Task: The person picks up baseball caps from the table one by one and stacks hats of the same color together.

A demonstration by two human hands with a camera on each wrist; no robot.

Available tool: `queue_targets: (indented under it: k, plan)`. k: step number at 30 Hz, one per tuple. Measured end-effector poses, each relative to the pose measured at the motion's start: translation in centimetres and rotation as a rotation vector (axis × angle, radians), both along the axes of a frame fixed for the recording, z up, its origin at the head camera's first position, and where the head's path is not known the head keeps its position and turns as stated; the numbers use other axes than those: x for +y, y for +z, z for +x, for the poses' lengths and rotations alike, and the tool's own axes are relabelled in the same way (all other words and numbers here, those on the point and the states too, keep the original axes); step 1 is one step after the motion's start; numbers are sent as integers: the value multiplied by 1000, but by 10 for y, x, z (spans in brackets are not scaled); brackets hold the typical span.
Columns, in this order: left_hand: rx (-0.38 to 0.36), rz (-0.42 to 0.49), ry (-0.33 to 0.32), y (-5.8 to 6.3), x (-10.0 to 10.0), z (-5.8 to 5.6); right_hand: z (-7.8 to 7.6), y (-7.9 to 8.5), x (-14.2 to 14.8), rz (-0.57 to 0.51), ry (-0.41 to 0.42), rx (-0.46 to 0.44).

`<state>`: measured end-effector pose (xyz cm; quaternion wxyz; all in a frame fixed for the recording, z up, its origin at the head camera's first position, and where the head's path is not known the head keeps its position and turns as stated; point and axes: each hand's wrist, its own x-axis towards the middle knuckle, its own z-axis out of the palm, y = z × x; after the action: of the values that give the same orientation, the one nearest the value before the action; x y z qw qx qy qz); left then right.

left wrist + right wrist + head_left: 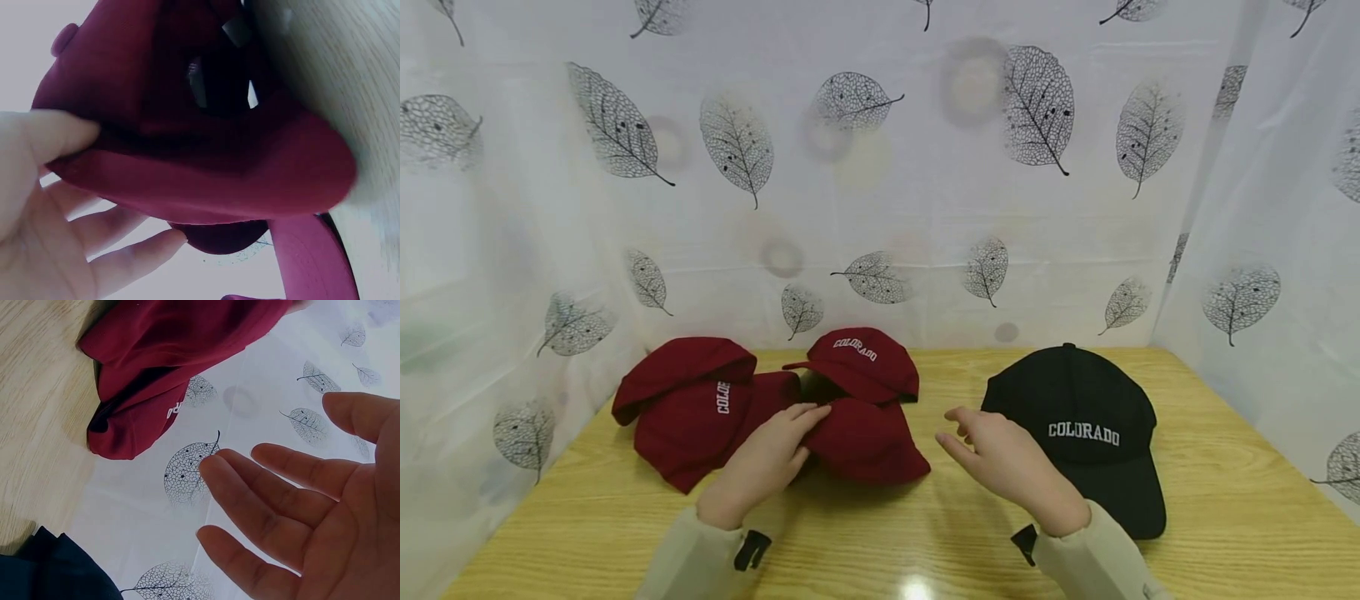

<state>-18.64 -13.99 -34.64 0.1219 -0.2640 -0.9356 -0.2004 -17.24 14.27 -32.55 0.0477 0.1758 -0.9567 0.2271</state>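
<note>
My left hand [763, 462] grips the edge of a dark red baseball cap [872, 446] in the middle of the table. In the left wrist view, its thumb presses the folded cloth [206, 181] from one side, with the fingers behind. The cap's rear opening and strap buckle [237, 30] show there. Right behind it is another red cap [887, 358] with white COLORADO lettering. My right hand [1011, 467] hovers with nothing in it, fingers spread and slightly bent, as the right wrist view shows. It overlaps the left side of a black COLORADO cap [1075, 400] in the head view.
More red caps [688, 421] lie overlapping at the left of the wooden table [1247, 500], partly folded, one with its lettering partly covered. A white curtain [925, 192] printed with dark leaves stands behind the table and along both sides.
</note>
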Motion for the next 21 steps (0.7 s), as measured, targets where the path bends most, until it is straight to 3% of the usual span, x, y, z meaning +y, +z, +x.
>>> queue_targets:
  k: [7, 13, 21]
  plan:
    - [163, 102, 39, -3, 3, -2, 0, 2, 0, 6, 4, 6]
    - [208, 205, 104, 0, 6, -3, 1, 3, 0, 7, 9, 1]
    - [324, 326, 101, 6, 12, -7, 2, 5, 0, -9, 6, 4]
